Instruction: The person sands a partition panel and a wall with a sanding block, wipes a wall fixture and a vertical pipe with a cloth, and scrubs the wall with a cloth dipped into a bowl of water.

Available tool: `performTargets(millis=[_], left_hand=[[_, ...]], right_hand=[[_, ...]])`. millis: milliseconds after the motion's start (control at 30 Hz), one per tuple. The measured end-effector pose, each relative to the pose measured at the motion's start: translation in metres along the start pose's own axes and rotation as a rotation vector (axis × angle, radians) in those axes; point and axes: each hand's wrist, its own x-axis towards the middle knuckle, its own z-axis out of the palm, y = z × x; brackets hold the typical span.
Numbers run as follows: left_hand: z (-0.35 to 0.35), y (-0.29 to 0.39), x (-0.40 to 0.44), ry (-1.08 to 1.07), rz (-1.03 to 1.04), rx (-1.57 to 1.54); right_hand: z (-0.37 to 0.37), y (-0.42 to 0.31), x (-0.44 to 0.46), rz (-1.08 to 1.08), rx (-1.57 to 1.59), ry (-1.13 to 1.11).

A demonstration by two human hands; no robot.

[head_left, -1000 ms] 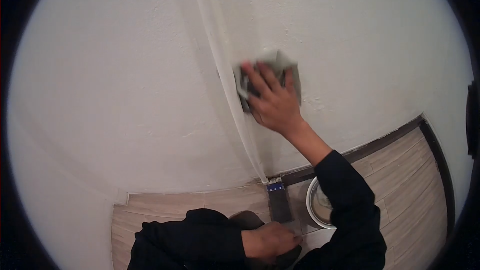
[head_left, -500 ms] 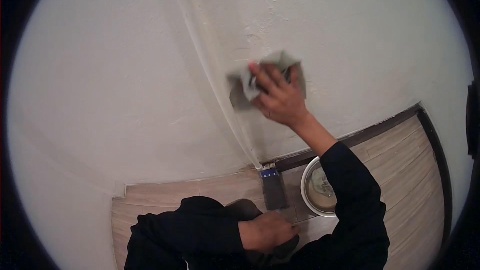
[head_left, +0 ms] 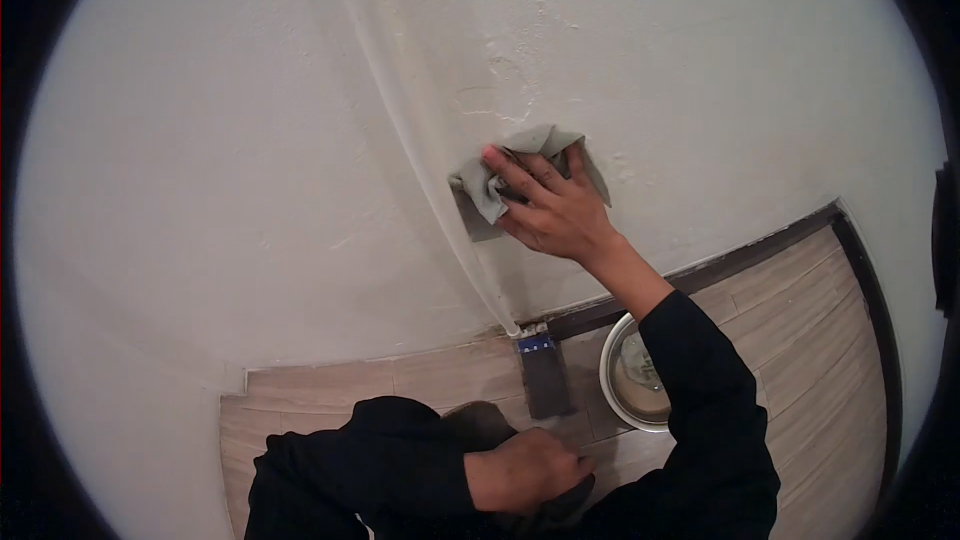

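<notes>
My right hand (head_left: 560, 205) presses a crumpled grey-green cloth (head_left: 550, 143) against the white wall (head_left: 690, 90), just right of a pale pipe (head_left: 410, 135). Its fingers are spread over the cloth, and folds stick out around them. Low in front of me, my left hand (head_left: 525, 470) is closed, its fingers curled under by a dark shape near my legs. Whether it holds anything is hidden. Above my right hand, the wall's paint looks cracked and flaking.
A white-rimmed basin (head_left: 610, 395) with cloudy liquid and a pale lump stands on the wood-look floor (head_left: 800, 350), partly behind my right sleeve. Beside it lies a dark rectangular piece with a blue band (head_left: 548, 380). A dark baseboard (head_left: 740, 258) edges the wall on the right.
My right hand and the cloth have slid slightly down the wall. My left hand stays closed in nearly the same place.
</notes>
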Motion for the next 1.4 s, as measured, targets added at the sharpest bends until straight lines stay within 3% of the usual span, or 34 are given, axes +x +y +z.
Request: performTargets(millis=[33, 100, 167, 267, 367, 467, 667, 800, 1033, 1133, 1233, 1300, 1400], left_hand=[[0.001, 0.002, -0.002, 0.047, 0.006, 0.009], [0.004, 0.004, -0.006, 0.152, 0.013, 0.026], [0.000, 0.006, -0.008, 0.113, 0.007, -0.018], [-0.004, 0.005, -0.008, -0.001, 0.000, -0.056], [-0.004, -0.002, -0.003, -0.093, -0.012, -0.067], [-0.003, 0.000, -0.004, -0.058, -0.016, -0.032], [-0.005, 0.004, -0.018, 0.054, -0.002, -0.056], [0.000, 0.001, -0.021, 0.066, -0.021, -0.010], [0.003, 0.004, -0.024, 0.085, 0.006, -0.071], [0.000, 0.005, -0.024, 0.075, -0.008, -0.059], [0.000, 0.004, -0.022, 0.036, -0.006, -0.046], [-0.003, 0.006, -0.022, 0.037, 0.017, -0.049], [0.005, 0.004, -0.019, 0.171, 0.011, -0.056]], right_hand=[[-0.003, 0.008, 0.001, -0.031, -0.030, -0.015], [-0.012, 0.026, 0.012, 0.128, -0.051, 0.063], [-0.019, 0.043, 0.031, 0.303, -0.058, 0.196], [-0.019, 0.037, 0.046, 0.372, -0.135, 0.242], [-0.020, 0.010, 0.028, 0.201, -0.040, -0.072], [-0.003, -0.016, -0.010, 0.045, 0.029, -0.097], [-0.013, -0.005, 0.003, 0.235, 0.047, 0.123], [-0.008, -0.016, -0.017, 0.176, 0.030, 0.004], [-0.017, -0.014, 0.003, 0.267, 0.068, 0.111], [-0.008, -0.017, -0.015, 0.119, 0.003, -0.005], [-0.008, -0.007, -0.004, 0.117, -0.017, 0.007], [-0.018, 0.008, 0.030, 0.286, -0.027, 0.139], [-0.017, 0.007, 0.037, 0.357, -0.035, 0.136]])
